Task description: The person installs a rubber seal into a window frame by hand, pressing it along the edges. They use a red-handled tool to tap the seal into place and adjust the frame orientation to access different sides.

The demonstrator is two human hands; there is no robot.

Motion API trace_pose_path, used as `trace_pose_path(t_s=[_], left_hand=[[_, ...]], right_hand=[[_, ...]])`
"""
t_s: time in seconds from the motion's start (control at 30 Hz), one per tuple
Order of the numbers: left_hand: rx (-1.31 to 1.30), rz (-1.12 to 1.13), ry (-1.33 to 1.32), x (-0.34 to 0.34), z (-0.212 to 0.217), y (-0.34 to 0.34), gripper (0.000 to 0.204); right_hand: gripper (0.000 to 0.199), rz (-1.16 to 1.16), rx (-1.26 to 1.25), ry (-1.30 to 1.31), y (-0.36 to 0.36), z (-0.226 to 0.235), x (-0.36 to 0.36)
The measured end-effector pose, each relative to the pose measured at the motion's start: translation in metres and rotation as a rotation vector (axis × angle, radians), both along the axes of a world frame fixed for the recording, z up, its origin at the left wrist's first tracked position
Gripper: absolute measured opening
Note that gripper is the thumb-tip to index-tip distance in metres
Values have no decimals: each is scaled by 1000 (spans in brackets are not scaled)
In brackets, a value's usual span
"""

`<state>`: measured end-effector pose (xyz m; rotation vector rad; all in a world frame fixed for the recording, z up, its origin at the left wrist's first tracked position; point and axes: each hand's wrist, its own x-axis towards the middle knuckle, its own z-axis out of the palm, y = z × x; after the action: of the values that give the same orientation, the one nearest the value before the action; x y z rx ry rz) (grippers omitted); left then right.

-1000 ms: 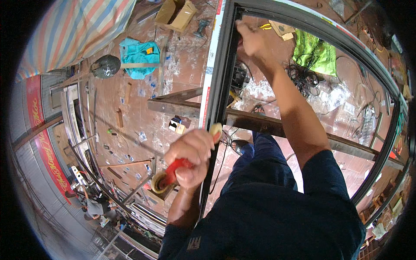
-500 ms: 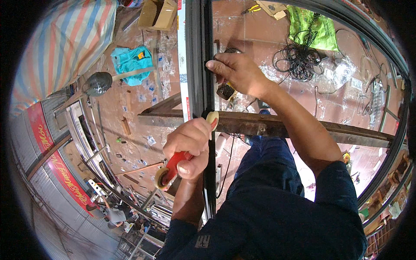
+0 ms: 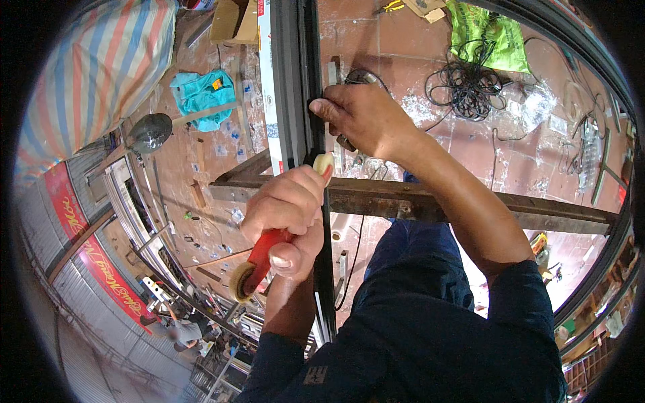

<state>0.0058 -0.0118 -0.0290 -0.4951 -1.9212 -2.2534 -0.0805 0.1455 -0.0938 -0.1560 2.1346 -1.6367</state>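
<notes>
A black metal frame with a long upright bar runs away from me, white film along its left side. My left hand is closed round a red-handled spline roller. Its pale wheel is against the right side of the bar, and the brownish wheel at its other end points toward me. Farther along the bar, my right hand is closed, its thumb tip at the bar's edge. Whatever lies between its fingers is hidden.
A brown metal crossbar passes beneath the bar. On the tiled floor lie a tangled black cable, a bright green bag and a turquoise cloth. Striped sheeting hangs at far left. A person is at lower left.
The bar and crossbar have shifted slightly left in view. My left hand and the roller have moved a little up and left. My right hand has moved slightly nearer and left, still closed.
</notes>
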Motion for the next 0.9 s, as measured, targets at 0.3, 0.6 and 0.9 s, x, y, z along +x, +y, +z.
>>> trace_pose_path(t_s=[0.3,0.6,0.9], left_hand=[[91,18,13,-19,-1,8,60],[26,-55,40,-26,-2,4,58],[39,-60,23,-38,-6,5,61]], right_hand=[[49,-39,23,55,-6,-11,5],[48,-49,-124,-25,-3,-14,2],[48,-62,-199,-109,-4,-15,0]])
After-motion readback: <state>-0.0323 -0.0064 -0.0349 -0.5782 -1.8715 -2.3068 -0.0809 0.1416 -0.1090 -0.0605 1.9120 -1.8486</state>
